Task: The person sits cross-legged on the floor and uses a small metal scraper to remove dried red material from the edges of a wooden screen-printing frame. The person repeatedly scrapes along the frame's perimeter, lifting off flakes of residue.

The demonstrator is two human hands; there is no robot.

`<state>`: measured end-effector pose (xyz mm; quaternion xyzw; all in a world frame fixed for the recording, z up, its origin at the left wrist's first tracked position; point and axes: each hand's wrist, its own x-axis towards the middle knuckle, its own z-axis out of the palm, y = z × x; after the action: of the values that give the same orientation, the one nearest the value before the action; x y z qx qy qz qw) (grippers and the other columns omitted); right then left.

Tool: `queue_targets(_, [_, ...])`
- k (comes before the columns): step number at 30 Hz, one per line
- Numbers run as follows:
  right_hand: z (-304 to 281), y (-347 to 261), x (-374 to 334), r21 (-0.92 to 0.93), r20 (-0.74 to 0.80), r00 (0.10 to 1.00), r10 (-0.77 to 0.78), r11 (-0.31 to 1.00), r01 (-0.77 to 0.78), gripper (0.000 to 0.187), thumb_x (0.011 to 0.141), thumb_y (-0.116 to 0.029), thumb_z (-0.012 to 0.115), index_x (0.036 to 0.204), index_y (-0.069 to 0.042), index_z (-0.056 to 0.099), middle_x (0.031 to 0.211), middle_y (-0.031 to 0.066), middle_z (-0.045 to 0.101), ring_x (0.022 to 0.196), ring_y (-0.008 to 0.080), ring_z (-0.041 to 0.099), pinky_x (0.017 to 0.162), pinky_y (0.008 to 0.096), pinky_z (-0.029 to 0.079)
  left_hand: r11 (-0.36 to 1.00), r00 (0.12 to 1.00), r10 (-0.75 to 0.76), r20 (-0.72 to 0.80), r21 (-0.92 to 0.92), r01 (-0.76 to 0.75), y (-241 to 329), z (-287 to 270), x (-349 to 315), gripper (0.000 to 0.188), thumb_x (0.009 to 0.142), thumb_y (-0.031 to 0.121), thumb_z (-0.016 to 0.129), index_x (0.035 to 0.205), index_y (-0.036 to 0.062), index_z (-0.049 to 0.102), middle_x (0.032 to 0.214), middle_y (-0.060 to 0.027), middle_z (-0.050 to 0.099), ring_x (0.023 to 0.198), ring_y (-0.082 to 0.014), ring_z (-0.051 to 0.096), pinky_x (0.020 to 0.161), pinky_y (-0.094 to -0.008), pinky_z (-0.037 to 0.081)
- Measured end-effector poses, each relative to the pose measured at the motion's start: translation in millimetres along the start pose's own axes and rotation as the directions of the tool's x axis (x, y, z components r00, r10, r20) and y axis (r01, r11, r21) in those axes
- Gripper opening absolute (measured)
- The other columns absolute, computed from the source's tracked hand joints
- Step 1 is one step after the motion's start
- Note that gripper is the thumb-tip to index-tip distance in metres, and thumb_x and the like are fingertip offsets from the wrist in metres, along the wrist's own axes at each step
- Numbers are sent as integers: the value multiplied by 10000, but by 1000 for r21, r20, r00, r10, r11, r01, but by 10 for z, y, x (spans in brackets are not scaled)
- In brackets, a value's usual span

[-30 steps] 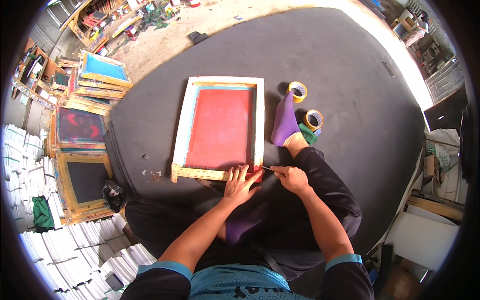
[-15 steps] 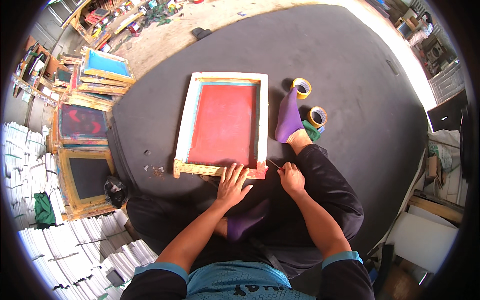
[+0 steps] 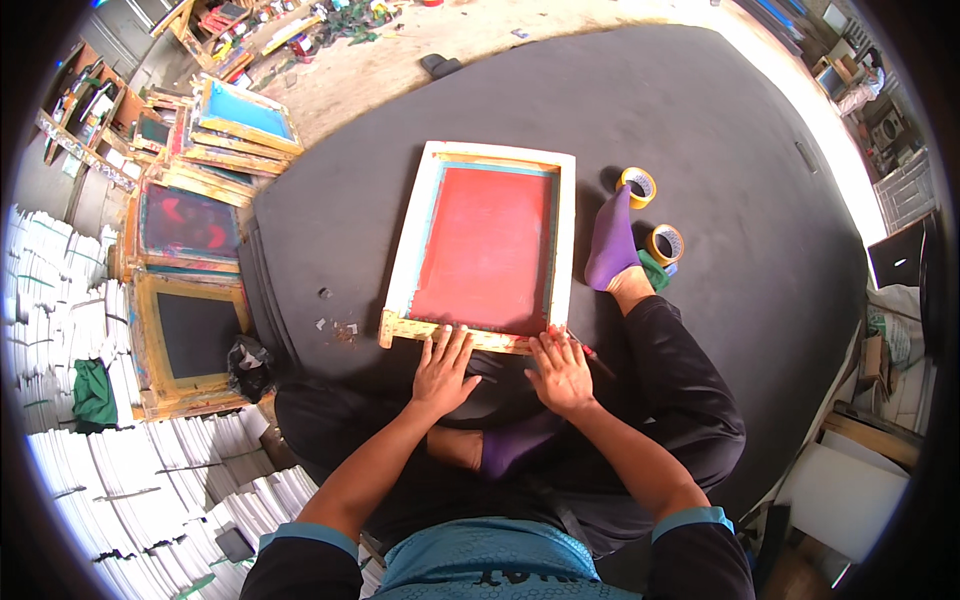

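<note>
Resting on the near edge of the screen (image 3: 485, 245) is the left hand (image 3: 442, 380), fingers a bit spread, thumb out to the side. Right hand (image 3: 562, 374) is on that same edge by the right corner, fingers stretched out, thumb apart. Screen's wood-framed with a red middle, lying on the black surface (image 3: 720, 140) in front of the person. Red tool (image 3: 583, 350) just beside the right hand, too small to make out. Tape rolls (image 3: 651, 191) sit near the purple sock (image 3: 611, 245).
</note>
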<state>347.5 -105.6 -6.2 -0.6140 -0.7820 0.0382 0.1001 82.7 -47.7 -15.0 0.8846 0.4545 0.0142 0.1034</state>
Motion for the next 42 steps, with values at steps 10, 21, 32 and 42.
queue_targets(10, [172, -685, 37, 152, 119, 990, -76, 987, 57, 554, 884, -311, 692, 1350, -41, 561, 1266, 125, 602, 1139, 257, 607, 871, 433, 531, 999, 998, 0, -57, -34, -2, 119, 117, 89, 829, 863, 423, 725, 1580, 214, 366, 1618, -197, 315, 1519, -435, 227, 1219, -613, 189])
queue_targets(21, [648, -881, 189, 33, 81, 993, 84, 996, -87, 517, 880, -285, 681, 1339, -79, 557, 1124, 99, 592, 1079, 270, 602, 849, 459, 525, 996, 992, 34, -124, -77, -44, 5, 88, 153, 721, 820, 268, 741, 1500, 250, 501, 1554, -155, 429, 1472, -390, 336, 1215, -603, 224])
queue_targets(32, [79, 247, 17, 135, -169, 813, 557, 831, -540, 287, 822, -266, 788, 1027, -110, 662, 1066, 117, 653, 983, 350, 641, 856, 461, 528, 988, 985, 31, -172, -142, -56, -117, 118, 123, 534, 909, 382, 704, 1409, 228, 598, 1523, -63, 487, 1459, -313, 374, 1216, -585, 235])
queue_targets(42, [244, 648, -274, 393, -25, 715, 699, 665, -636, 284, 911, -127, 709, 1110, -42, 525, 1084, 219, 648, 984, 443, 646, 824, 510, 521, 988, 982, 32, -185, -140, -58, -110, 172, 139, 500, 928, 378, 675, 1406, 247, 611, 1526, -72, 487, 1456, -329, 376, 1198, -587, 268])
